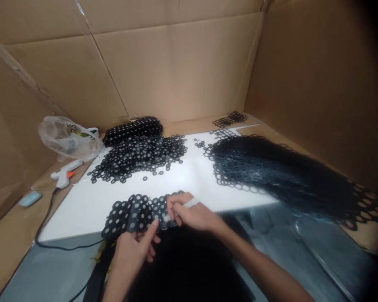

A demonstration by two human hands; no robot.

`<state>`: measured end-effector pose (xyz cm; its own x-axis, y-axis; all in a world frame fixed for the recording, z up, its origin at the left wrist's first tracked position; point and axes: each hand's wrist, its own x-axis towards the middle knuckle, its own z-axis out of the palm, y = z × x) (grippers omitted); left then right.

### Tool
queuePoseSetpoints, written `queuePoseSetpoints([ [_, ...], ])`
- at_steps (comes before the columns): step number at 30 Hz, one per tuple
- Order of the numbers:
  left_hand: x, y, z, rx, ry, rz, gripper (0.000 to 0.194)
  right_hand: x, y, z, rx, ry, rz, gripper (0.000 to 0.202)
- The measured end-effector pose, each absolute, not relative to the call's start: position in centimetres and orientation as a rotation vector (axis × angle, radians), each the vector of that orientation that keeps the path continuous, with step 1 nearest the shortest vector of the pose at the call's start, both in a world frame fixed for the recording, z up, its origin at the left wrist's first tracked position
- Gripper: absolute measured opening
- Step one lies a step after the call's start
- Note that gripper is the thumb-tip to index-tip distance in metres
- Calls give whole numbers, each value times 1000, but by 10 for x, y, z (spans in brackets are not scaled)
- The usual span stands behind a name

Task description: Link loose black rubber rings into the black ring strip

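Note:
A sheet of joined black rings with pale centres [134, 212] lies over the front edge of the white board [82, 209]. My left hand [138, 243] grips the sheet's near edge, thumb on top and fingers curled beneath. At the sheet's right part, my right hand [189, 212] is closed round a white pen-like tool [192, 202], its tip close to the rings. Behind the hands is a heap of loose black discs [138, 155]. A large pile of black ring mesh [264, 167] covers the board's right side.
At the left are a white glue gun [64, 174] with a black cable, a pale blue item [30, 199] and a clear plastic bag [67, 136]. A rolled dotted sheet [135, 127] and a small mesh piece [229, 119] lie at the back. Cardboard walls [176, 67] surround the work surface.

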<state>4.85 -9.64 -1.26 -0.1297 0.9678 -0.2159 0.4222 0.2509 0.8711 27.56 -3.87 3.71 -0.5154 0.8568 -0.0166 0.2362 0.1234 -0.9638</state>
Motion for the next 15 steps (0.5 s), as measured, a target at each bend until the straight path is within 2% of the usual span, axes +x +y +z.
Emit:
queuePoseSetpoints([
  [9, 46, -96, -16, 1282, 1698, 684, 72, 275, -40, 37, -1049, -1871, 1422, 24],
  [15, 51, -100, -2, 1427, 1818, 640, 73, 268, -50, 33, -1119, -1924, 1264, 25],
])
